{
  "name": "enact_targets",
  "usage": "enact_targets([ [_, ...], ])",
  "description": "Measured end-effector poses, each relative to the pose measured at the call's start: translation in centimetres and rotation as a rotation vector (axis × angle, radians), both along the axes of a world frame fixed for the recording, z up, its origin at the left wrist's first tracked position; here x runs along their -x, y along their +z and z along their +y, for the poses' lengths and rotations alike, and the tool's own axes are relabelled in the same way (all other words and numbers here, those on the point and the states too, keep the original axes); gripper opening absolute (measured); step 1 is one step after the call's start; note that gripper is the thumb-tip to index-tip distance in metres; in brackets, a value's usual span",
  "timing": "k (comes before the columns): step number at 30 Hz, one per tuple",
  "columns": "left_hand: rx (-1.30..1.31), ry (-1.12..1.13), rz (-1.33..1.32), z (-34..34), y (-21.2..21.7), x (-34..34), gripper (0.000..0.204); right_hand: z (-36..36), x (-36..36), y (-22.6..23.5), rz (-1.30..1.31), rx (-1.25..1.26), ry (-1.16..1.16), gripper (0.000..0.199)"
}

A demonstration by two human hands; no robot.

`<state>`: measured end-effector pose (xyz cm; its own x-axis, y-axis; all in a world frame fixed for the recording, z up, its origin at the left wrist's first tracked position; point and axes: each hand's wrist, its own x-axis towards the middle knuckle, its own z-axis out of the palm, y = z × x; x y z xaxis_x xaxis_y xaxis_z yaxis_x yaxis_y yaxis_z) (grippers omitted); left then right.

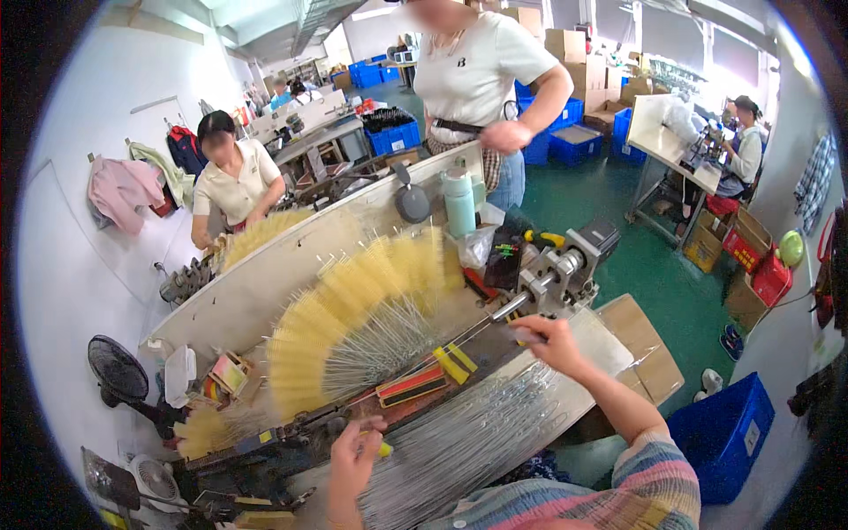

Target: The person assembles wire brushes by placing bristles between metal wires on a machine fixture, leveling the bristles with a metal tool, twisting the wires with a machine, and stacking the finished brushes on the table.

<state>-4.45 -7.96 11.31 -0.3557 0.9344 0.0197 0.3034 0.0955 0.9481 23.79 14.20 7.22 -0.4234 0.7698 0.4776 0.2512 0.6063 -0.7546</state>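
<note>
Along the worktop's point(605, 349) near edge lie silvery wires point(468, 433), fluffy yellow brushes point(300, 353) fanned behind. Left hand's point(353, 458) fingers curl, grip uncertain; right hand's point(552, 344) seem pressed together.

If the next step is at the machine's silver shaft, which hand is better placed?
Probably the right hand: it is near the silver shaft, while the left hand is well away, by the left end of the thin metal wires.
</note>
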Motion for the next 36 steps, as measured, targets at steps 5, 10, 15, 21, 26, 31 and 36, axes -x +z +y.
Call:
enact_targets([
  [5, -0.142, -0.289, -0.558, 4.0, 1.1, -0.1, 0.043, 1.7, -4.0, 0.6, 0.211, 0.329, -0.191, 0.024],
  [10, -0.124, -0.260, -0.716, 6.7, 3.0, -0.4, 0.068, 2.9, -3.2, -0.9, 0.352, 0.356, -0.150, 0.035],
  [15, -0.275, -0.315, -0.906, 8.7, 6.8, 0.1, 0.086, 4.7, -0.4, 0.5, 0.518, 0.329, -0.002, 0.034],
  [21, -0.567, -0.148, -1.141, 7.8, 6.7, 4.7, 0.084, 6.2, 1.2, 1.4, 0.553, 0.200, -0.017, 0.036],
  [26, -1.062, 0.379, -1.233, 3.7, 3.7, 6.9, 0.072, 4.9, 0.3, -0.9, 0.640, 0.203, -0.172, 0.037],
  [31, -1.145, 0.747, -1.347, 1.0, 2.0, 6.4, 0.063, 3.0, 1.5, -1.3, 0.586, 0.225, -0.213, 0.041],
  [36, -1.118, 0.659, -1.299, 1.7, 1.8, 6.2, 0.063, 2.5, 3.0, -0.6, 0.543, 0.271, -0.182, 0.041],
])
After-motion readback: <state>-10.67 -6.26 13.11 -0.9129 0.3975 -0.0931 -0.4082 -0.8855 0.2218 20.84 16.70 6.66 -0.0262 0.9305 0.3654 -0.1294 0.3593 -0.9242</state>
